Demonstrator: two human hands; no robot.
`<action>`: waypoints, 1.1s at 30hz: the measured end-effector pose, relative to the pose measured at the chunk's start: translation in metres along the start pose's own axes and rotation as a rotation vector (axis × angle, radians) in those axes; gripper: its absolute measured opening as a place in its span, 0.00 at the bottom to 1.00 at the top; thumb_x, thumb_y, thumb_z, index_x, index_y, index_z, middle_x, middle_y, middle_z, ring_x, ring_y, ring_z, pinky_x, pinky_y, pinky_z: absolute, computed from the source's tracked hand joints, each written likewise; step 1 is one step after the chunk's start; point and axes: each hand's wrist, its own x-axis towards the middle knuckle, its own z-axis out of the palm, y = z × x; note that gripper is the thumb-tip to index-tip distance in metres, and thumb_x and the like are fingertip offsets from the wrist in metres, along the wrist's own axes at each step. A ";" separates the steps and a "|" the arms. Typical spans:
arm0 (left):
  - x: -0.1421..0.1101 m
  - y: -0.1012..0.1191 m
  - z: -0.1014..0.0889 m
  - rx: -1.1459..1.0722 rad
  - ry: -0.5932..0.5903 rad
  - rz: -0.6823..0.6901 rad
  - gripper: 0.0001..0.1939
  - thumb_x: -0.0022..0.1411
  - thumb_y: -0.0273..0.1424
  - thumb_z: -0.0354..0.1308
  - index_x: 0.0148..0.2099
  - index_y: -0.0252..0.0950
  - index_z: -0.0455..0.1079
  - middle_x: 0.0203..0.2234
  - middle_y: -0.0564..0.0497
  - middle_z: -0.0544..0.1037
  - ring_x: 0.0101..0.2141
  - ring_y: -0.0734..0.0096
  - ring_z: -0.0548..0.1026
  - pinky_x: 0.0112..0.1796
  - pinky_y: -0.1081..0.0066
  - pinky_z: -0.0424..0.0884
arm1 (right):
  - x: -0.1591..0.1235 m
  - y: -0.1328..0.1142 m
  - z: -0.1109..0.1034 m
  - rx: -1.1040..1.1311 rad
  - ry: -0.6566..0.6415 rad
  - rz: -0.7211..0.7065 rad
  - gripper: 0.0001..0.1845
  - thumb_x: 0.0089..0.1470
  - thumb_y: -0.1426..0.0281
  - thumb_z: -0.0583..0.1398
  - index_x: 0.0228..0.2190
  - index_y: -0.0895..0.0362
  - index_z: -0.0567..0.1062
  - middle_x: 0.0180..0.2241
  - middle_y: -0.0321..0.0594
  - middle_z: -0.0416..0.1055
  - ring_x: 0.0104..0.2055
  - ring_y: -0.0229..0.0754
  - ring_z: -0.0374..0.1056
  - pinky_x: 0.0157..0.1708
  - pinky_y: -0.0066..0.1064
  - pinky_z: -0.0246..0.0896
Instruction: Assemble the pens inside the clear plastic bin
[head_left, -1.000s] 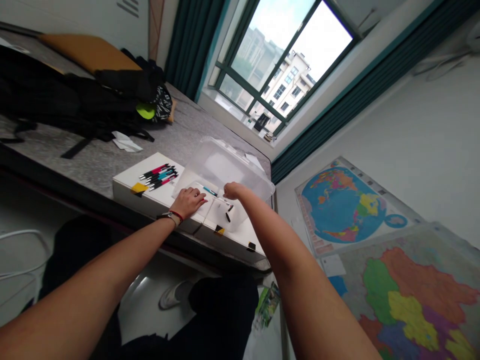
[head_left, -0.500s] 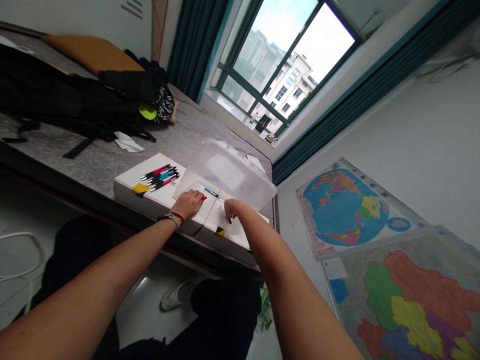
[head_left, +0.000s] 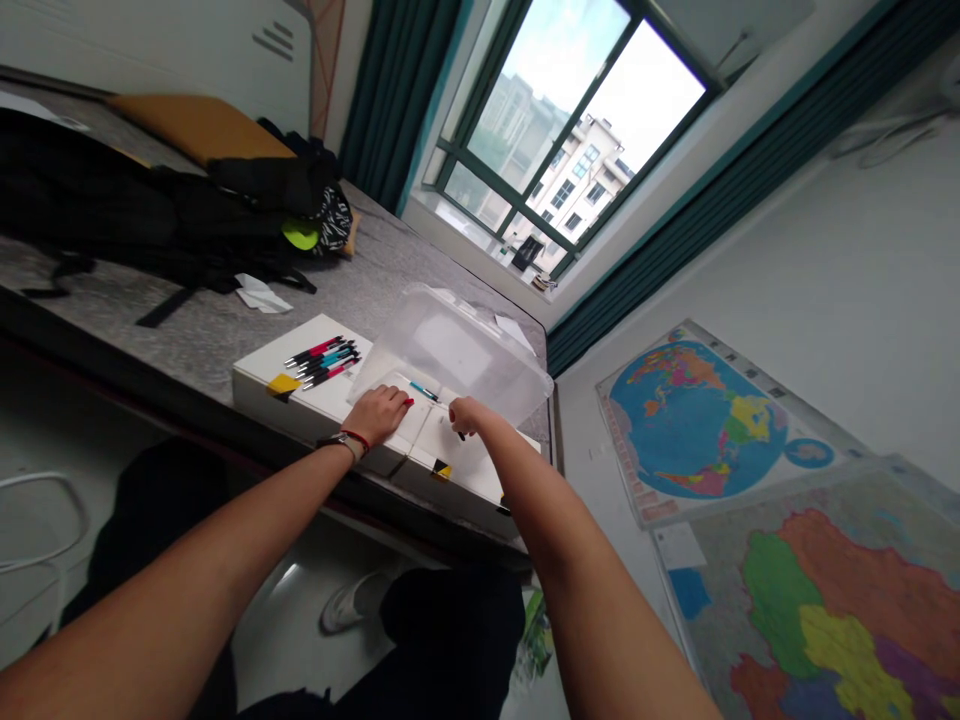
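A left hand [head_left: 376, 413] grips a red pen part [head_left: 409, 402] on white boxes [head_left: 430, 438]; the right hand [head_left: 460, 418] bends over a black piece [head_left: 461, 435], its hold impossible to tell. A teal pen part [head_left: 424, 390] lies between.

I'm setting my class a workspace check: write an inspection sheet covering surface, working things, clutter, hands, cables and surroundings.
Surface: grey table, bearing white boxes with yellow and black marks at the front.
Working things: a group of pens on one box; a blue pen-like piece near the hands; a clear plastic container behind.
Clutter: black bags and white paper.
Hands: left hand palm down, red piece at its fingertips; right hand curled, dark piece below; grip unclear.
Cables: white loop at left edge, cable or frame, cannot tell.
Surroundings: window, green curtains, wall maps.
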 end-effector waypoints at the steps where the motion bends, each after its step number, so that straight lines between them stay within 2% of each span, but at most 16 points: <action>1: 0.000 0.000 0.000 -0.002 -0.003 0.002 0.16 0.67 0.35 0.43 0.41 0.36 0.71 0.34 0.43 0.73 0.37 0.60 0.69 0.39 0.61 0.63 | 0.002 0.002 -0.003 -0.018 0.034 -0.032 0.14 0.44 0.76 0.67 0.37 0.62 0.78 0.32 0.48 0.79 0.30 0.43 0.75 0.31 0.26 0.69; 6: 0.000 0.001 -0.001 -0.007 -0.010 -0.007 0.19 0.68 0.39 0.42 0.45 0.37 0.72 0.35 0.43 0.74 0.38 0.59 0.69 0.39 0.61 0.63 | 0.007 0.015 -0.017 -0.144 0.236 -0.066 0.12 0.50 0.71 0.65 0.38 0.57 0.78 0.43 0.50 0.76 0.42 0.47 0.74 0.39 0.30 0.67; 8: 0.000 0.001 -0.001 -0.009 -0.008 -0.015 0.20 0.68 0.40 0.42 0.45 0.36 0.72 0.35 0.42 0.74 0.38 0.59 0.69 0.38 0.61 0.63 | 0.006 0.018 -0.017 -0.176 0.268 -0.062 0.11 0.51 0.69 0.64 0.39 0.56 0.77 0.45 0.50 0.75 0.45 0.47 0.73 0.40 0.30 0.66; 16: -0.001 0.001 0.001 0.049 -0.006 -0.055 0.23 0.68 0.41 0.40 0.34 0.35 0.72 0.34 0.42 0.73 0.37 0.60 0.70 0.37 0.62 0.62 | 0.004 0.014 -0.012 -0.200 0.228 -0.054 0.12 0.52 0.72 0.62 0.40 0.57 0.78 0.45 0.50 0.74 0.44 0.47 0.72 0.39 0.31 0.66; 24: -0.001 0.000 0.001 0.033 -0.022 -0.105 0.25 0.69 0.41 0.38 0.35 0.33 0.73 0.33 0.41 0.73 0.34 0.62 0.71 0.36 0.62 0.62 | 0.015 0.007 0.000 -0.207 0.268 -0.066 0.14 0.55 0.72 0.59 0.43 0.56 0.77 0.46 0.51 0.74 0.46 0.49 0.72 0.40 0.33 0.67; 33: 0.000 0.000 0.001 0.048 -0.035 -0.128 0.26 0.69 0.40 0.36 0.35 0.34 0.73 0.33 0.42 0.73 0.33 0.64 0.71 0.35 0.63 0.62 | 0.015 0.001 0.016 -0.217 0.306 -0.058 0.16 0.55 0.77 0.55 0.44 0.58 0.76 0.46 0.53 0.73 0.46 0.50 0.72 0.41 0.36 0.67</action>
